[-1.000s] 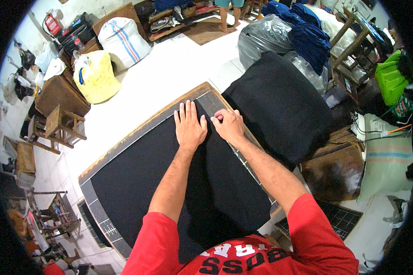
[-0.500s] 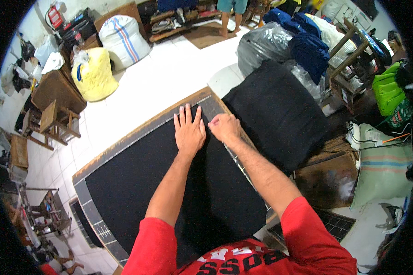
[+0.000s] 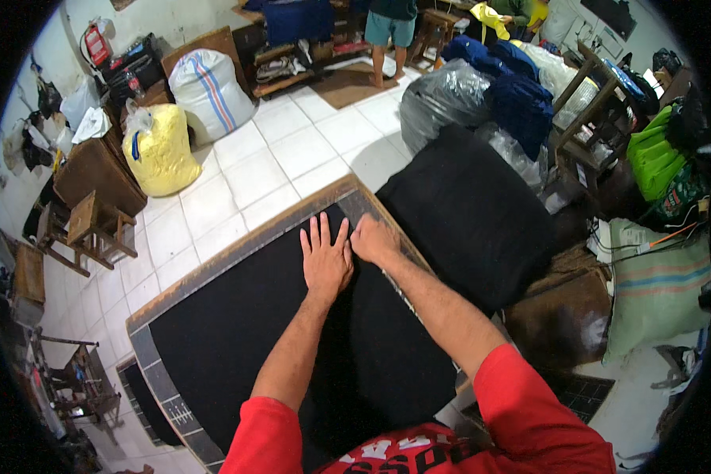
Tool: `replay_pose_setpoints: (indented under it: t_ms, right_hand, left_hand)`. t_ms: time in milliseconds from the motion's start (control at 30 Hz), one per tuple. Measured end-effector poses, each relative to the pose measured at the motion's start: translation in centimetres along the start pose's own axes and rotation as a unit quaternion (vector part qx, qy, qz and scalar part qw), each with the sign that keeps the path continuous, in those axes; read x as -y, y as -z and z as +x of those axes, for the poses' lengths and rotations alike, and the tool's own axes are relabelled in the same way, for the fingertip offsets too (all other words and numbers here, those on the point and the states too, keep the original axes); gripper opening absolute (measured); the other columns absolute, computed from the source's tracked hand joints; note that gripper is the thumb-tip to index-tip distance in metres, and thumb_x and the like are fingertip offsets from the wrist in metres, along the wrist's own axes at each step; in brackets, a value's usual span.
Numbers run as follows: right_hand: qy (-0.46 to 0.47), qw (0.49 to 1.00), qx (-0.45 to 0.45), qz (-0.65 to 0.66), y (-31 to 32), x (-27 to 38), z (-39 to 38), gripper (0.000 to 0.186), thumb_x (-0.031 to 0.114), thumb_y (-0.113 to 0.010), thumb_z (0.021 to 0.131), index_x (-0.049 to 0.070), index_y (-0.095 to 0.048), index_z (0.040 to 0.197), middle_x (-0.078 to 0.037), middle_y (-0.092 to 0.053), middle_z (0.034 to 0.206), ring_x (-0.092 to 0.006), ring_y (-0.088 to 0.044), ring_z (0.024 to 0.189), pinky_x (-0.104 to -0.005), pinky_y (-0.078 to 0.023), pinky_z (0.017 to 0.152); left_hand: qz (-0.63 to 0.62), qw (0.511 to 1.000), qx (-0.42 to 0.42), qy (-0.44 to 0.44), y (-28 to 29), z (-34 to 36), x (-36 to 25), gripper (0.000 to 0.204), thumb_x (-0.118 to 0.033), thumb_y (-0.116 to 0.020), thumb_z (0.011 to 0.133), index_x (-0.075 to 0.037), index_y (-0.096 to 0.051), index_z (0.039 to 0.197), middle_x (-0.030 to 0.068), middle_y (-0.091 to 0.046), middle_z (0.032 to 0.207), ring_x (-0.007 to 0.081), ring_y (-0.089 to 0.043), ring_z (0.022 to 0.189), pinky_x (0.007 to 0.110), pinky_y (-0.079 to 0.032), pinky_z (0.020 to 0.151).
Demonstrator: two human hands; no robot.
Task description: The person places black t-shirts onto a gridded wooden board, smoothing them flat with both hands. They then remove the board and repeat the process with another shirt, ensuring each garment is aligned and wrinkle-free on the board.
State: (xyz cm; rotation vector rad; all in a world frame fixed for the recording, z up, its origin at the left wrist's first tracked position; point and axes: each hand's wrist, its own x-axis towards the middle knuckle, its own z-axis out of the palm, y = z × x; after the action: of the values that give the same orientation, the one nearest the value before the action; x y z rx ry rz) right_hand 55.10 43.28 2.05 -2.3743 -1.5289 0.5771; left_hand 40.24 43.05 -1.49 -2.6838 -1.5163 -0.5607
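Note:
A wide piece of black cloth lies spread over a board with a dark, line-marked border and a worn wooden edge. My left hand is open and flat on the cloth near its far corner, fingers spread and pointing away from me. Close beside it on the right, my right hand is closed at the cloth's edge, its fingertips pinched on the black cloth. The curled fingers hide the exact bit of cloth between them.
Right of the board lies a stack of black cloth, with grey plastic-wrapped bundles behind. A yellow sack, a white striped sack and a wooden stool stand on the left. Another person's legs show at the back.
The right hand has shifted slightly left, closer to the left hand. The left hand stays flat on the cloth. The whole view has tilted up a little, and the floor tiles look darker.

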Motion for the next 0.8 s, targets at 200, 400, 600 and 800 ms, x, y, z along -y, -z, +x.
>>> replay_pose_setpoints:
  t_ms: [200,400,600,800]
  right_hand:
    - [0.0,0.998,0.0,0.07,0.5,-2.6,-0.9,0.027,0.025,-0.069,0.095,0.005,-0.064,0.113,-0.023,-0.075,0.111,-0.0424,-0.071,0.11,-0.0537,-0.055,0.096]
    - [-0.024,0.996,0.057,0.064,3.4,-3.0,-3.5,0.035,0.026,-0.071,0.096,0.003,-0.064,0.122,-0.022,-0.073,0.122,-0.0385,-0.069,0.121,-0.0494,-0.053,0.103]
    - [-0.037,0.996,0.068,0.053,4.3,-3.8,-5.6,0.037,0.026,-0.073,0.096,0.004,-0.062,0.124,-0.022,-0.073,0.123,-0.038,-0.07,0.12,-0.0505,-0.055,0.101]
    - [-0.031,0.995,0.076,0.053,4.8,-6.0,-9.0,0.039,0.028,-0.071,0.098,0.004,-0.061,0.126,-0.023,-0.074,0.119,-0.0404,-0.07,0.117,-0.0501,-0.054,0.1]
  left_hand:
    - [-0.004,0.999,0.027,-0.016,1.0,-2.7,-1.4,0.052,-0.036,-0.048,0.111,-0.028,-0.045,0.163,0.0218,-0.033,0.17,0.0431,-0.026,0.159,0.071,-0.015,0.125]
    - [-0.011,0.997,0.063,-0.033,2.3,-4.5,-3.3,0.053,-0.037,-0.046,0.112,-0.028,-0.043,0.164,0.0217,-0.029,0.172,0.0434,-0.022,0.161,0.072,-0.012,0.126]
    - [-0.023,0.996,0.078,-0.047,2.5,-5.9,-4.9,0.055,-0.036,-0.048,0.111,-0.027,-0.042,0.164,0.0216,-0.027,0.173,0.0434,-0.02,0.162,0.071,-0.011,0.127]
    - [-0.036,0.993,0.089,-0.074,3.3,-8.2,-6.9,0.057,-0.036,-0.048,0.11,-0.023,-0.04,0.165,0.0214,-0.027,0.173,0.0431,-0.02,0.162,0.069,-0.011,0.128]
